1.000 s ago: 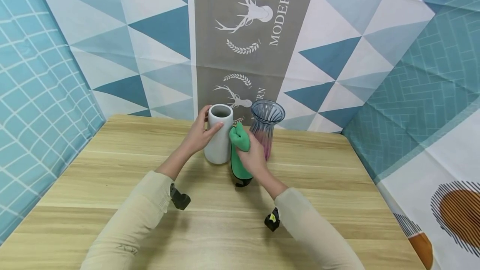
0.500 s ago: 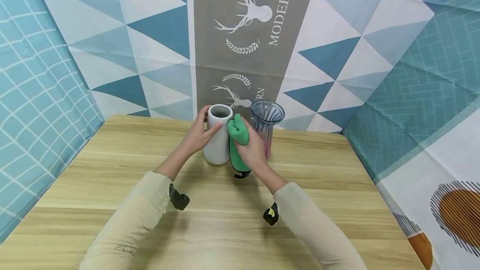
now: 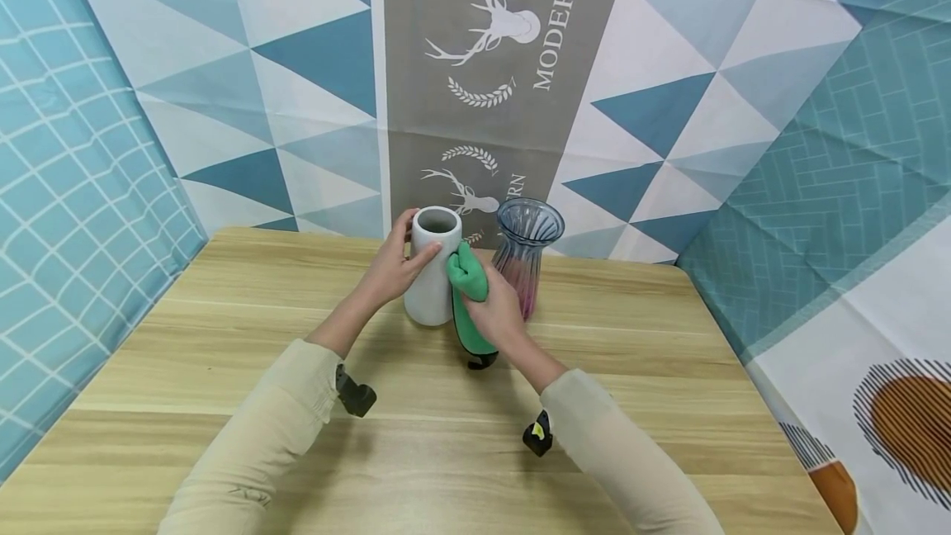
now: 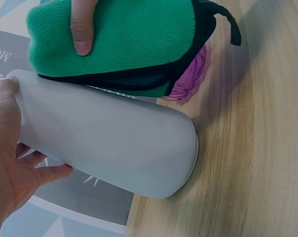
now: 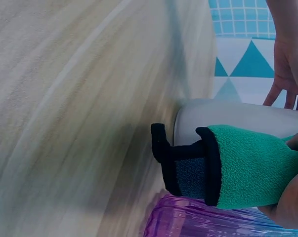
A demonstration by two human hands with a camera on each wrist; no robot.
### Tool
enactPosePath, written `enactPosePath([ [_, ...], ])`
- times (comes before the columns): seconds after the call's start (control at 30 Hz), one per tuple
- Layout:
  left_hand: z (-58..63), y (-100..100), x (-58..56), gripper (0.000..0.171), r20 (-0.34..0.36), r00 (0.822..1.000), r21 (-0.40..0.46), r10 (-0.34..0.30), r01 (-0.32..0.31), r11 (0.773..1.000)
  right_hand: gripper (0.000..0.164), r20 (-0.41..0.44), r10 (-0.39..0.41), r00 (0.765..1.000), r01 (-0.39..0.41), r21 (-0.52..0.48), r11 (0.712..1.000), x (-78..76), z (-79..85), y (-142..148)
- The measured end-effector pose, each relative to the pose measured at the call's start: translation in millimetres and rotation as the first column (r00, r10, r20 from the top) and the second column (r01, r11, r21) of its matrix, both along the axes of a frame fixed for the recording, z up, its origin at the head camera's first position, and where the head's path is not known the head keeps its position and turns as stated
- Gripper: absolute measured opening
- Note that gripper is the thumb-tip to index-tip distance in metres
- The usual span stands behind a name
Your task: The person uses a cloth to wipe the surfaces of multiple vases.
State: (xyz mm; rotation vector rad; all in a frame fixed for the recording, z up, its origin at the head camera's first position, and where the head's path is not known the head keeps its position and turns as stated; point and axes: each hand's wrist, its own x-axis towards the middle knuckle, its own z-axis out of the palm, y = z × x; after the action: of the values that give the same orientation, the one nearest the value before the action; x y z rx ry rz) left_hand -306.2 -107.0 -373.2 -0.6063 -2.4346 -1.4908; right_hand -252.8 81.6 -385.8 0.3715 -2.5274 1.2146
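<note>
A white vase [image 3: 429, 291] stands upright near the back of the table, its round mouth uncovered. My left hand [image 3: 394, 268] holds it near the rim, thumb on the front and fingers behind the far left side. In my right hand [image 3: 498, 304] is a folded green cloth [image 4: 124, 37] with black edging and a black loop, gripped against the vase's right side. The cloth's lower end hangs down in front, above the tabletop. Just behind my right hand is a ribbed glass vase [image 3: 530, 225], blue-grey at its flared top and pink below, partly hidden by that hand.
The wooden table [image 3: 416, 452] reaches forward beneath both forearms. Its back edge meets a patterned fabric backdrop [image 3: 312, 106]. A black wrist camera [image 3: 355, 393] sits on the left wrist, another black camera [image 3: 538, 434] on the right.
My right hand and the cloth rose a little along the white vase's side, then came back down, ending slightly farther left. The left hand and both vases stay in place.
</note>
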Motion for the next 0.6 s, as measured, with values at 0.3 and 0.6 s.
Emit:
enactPosePath([
  [0.3,0.3,0.3,1.1,0.067,-0.006,1.0,0.011,0.001,-0.001,1.0,0.052,0.061,0.018,0.998,-0.022,0.076,0.997,3.4,-12.7,3.6],
  [0.6,-0.6,1.1,1.8,0.066,-0.017,1.0,0.013,0.009,-0.008,1.0,0.055,0.111,0.04,0.993,-0.05,0.086,0.995,6.2,-24.6,8.4],
])
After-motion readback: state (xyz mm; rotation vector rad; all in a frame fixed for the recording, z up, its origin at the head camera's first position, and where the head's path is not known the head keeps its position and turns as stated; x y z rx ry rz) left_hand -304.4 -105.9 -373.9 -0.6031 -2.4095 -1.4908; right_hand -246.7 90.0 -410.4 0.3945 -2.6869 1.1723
